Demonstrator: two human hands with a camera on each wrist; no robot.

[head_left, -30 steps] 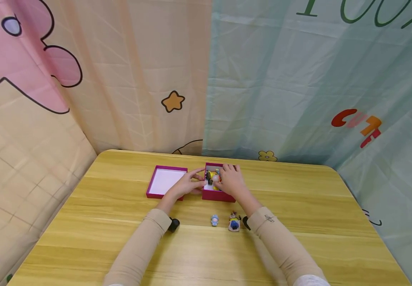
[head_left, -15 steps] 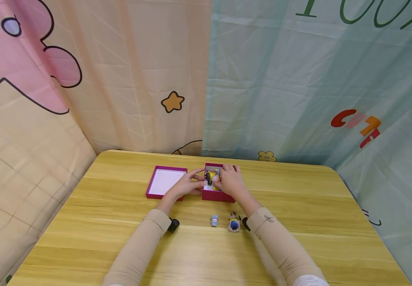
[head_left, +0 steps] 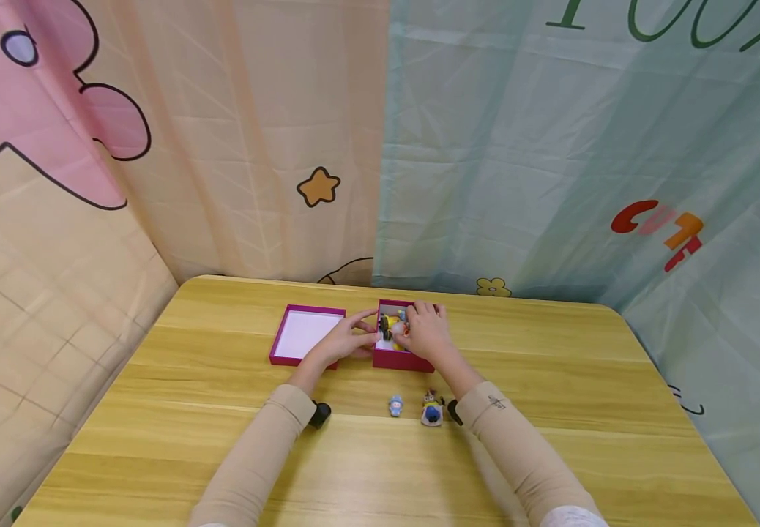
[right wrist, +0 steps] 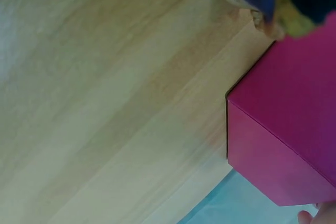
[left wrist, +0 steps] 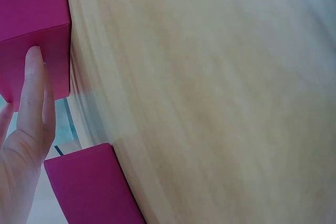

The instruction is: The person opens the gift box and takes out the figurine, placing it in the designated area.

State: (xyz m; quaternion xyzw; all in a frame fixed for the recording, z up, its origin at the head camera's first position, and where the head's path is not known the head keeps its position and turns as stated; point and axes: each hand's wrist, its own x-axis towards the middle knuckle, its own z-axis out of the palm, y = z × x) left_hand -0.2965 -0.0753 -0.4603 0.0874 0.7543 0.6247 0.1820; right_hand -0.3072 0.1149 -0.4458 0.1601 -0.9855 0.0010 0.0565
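A magenta box (head_left: 403, 360) with a pale inside stands near the table's far edge. Several small toys (head_left: 392, 322), yellow, black and white, lie in it. My left hand (head_left: 343, 339) is at its left side. In the left wrist view, a straight finger (left wrist: 33, 85) touches the box wall. My right hand (head_left: 427, 333) reaches over the box's right part, thumb side by the toys; what its fingers hold is hidden. The right wrist view catches only its fingertips (right wrist: 305, 217) by the rim. In front stand a small blue figurine (head_left: 396, 406) and a figurine with yellow and blue parts (head_left: 432, 408).
A magenta lid (head_left: 307, 331), white inside, lies left of the box, partly behind my left hand. The wooden table (head_left: 380, 476) ends at a printed curtain (head_left: 485, 146) at the back.
My right hand has shifted very slightly at the box's right side. The left hand, box, lid and figurines keep their places.
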